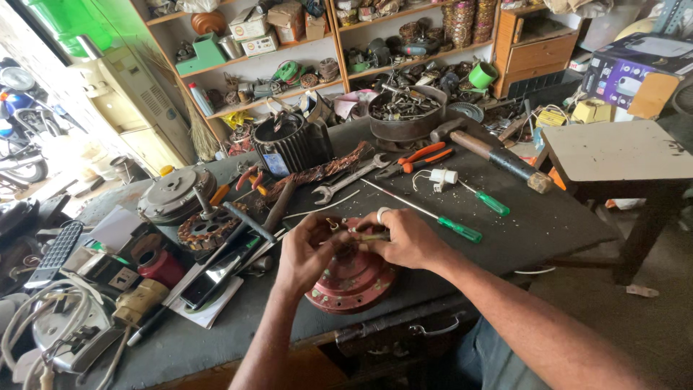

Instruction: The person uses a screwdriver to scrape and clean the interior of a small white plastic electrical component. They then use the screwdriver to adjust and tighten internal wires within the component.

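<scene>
Seen from above, over a dark, cluttered tabletop (548, 217) in a workshop. Both forearms reaching in from the lower edge, converging over a round red motor housing (351, 278) lying flat near the front edge of the tabletop. Left hand (307, 249) bent at the wrist, fingers curled inward and nearly closed, pinching something small above the housing; too small to tell what. Right hand (404, 238) meeting it from the right, knuckles up, a pale ring on one finger, fingers closed around a thin brownish rod-like piece (372, 235) pointing toward the left hand. Fingertips of both hands almost touching, directly over the housing's upper rim.

Just beyond the hands, a long screwdriver with a green handle (433, 214) lying diagonally, a second shorter green-handled screwdriver (484, 198) near it. Farther back, an open-end spanner (350, 179), orange-handled pliers (415, 159) and a hammer (484, 148). To the left, a copper-wound stator (206, 232), a grey round motor cover (175, 193) and a black ribbed motor body (292, 144). Behind, a metal bowl of small parts (404, 112) and wooden shelves (289, 65) packed with boxes and spares.
</scene>
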